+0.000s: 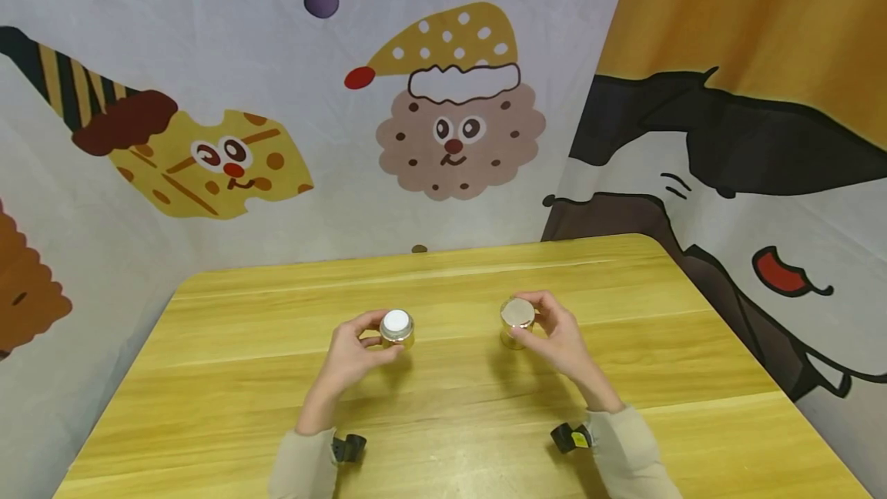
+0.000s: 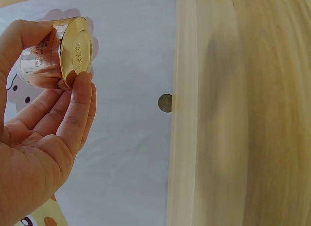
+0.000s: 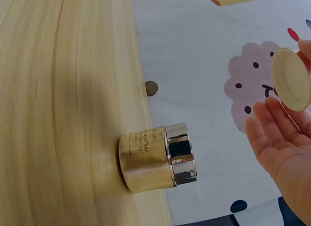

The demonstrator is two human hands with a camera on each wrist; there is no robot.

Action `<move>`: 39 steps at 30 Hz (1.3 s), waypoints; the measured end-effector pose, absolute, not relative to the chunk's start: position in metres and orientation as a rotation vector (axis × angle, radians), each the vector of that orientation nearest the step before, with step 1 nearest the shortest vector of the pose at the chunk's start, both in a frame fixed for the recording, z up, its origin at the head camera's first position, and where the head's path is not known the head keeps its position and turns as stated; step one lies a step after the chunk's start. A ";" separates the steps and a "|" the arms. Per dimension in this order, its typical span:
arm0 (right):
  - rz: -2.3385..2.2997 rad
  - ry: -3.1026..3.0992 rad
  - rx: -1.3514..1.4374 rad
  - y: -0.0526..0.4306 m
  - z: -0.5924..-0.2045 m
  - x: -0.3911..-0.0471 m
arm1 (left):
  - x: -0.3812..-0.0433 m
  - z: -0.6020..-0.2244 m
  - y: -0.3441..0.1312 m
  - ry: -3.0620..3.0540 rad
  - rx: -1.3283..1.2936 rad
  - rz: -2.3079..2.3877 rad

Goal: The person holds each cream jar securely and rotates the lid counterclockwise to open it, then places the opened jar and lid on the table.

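Observation:
My left hand point(image 1: 349, 356) holds a small gold cream jar point(image 1: 397, 322) between thumb and fingers. White fills its round top inside a pale metallic rim, and the left wrist view shows its shiny gold base point(image 2: 77, 48) clear of the table. In my right hand point(image 1: 563, 341) is a round lid point(image 1: 518, 312), pinched at its edge. Its pale, shallow underside point(image 3: 290, 80) faces the right wrist camera. Below it in that view a second gold jar point(image 3: 146, 160) stands on the table, with printed lettering and a bright mirror-like top band; the head view shows the lid overlapping gold there.
The wood-grain table point(image 1: 443, 422) has rounded far corners. Behind it hangs a pale cloth point(image 1: 333, 137) printed with cartoon biscuit and cheese figures. Dark camera mounts point(image 1: 349, 448) sit at both sleeve cuffs.

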State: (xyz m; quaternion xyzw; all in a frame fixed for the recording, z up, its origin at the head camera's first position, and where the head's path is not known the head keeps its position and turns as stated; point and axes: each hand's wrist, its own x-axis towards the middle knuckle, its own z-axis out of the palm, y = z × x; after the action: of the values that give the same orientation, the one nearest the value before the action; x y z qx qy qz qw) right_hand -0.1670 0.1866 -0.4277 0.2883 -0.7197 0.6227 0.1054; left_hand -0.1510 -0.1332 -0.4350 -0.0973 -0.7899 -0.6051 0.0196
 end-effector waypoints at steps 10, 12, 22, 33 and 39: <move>1.871 -2.026 0.864 0.192 -0.429 -0.166 | -0.150 -0.434 -0.132 -2.453 -0.295 -1.900; 1.872 -2.022 0.867 0.192 -0.430 -0.165 | -0.150 -0.433 -0.131 -2.447 -0.294 -1.907; 1.840 -2.083 0.822 0.193 -0.429 -0.164 | -0.151 -0.433 -0.130 -2.438 -0.334 -1.917; 1.716 -2.144 0.809 0.196 -0.430 -0.164 | -0.150 -0.433 -0.130 -2.431 -0.335 -1.906; 1.648 -2.184 0.827 0.198 -0.430 -0.163 | -0.150 -0.432 -0.130 -2.434 -0.334 -1.909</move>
State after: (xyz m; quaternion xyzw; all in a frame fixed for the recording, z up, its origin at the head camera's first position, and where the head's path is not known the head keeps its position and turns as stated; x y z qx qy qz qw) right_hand -0.1634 0.1975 -0.4299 0.2866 -0.7563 0.5709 0.1411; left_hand -0.1502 -0.1295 -0.4323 -0.1074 -0.7822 -0.6135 0.0152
